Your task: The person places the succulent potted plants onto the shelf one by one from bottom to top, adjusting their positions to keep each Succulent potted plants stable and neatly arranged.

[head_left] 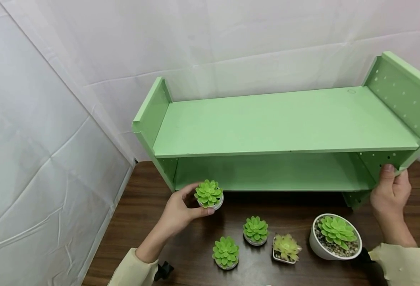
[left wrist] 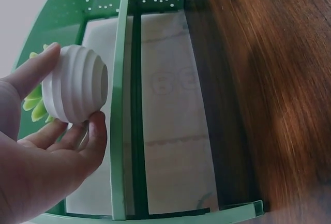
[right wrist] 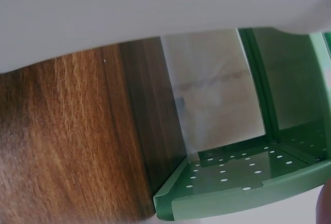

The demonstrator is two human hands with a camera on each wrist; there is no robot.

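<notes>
My left hand [head_left: 179, 210] holds a small potted succulent [head_left: 209, 194] with bright green leaves, in front of the left end of a green two-tier shelf [head_left: 285, 121]. The left wrist view shows its white ribbed pot [left wrist: 77, 84] pinched between thumb and fingers, apart from the table. My right hand [head_left: 391, 194] grips the front edge of the shelf's right side panel, thumb on the inner face. In the right wrist view that perforated side panel [right wrist: 227, 175] is seen, while the hand is mostly out of frame.
On the dark wooden table [head_left: 124, 222] stand two small green succulents, one [head_left: 255, 230] behind the other [head_left: 226, 253]. A yellowish succulent [head_left: 286, 248] in a square pot and a larger succulent in a white bowl [head_left: 317, 242] stand to their right. White sheeting [head_left: 231, 47] hangs behind.
</notes>
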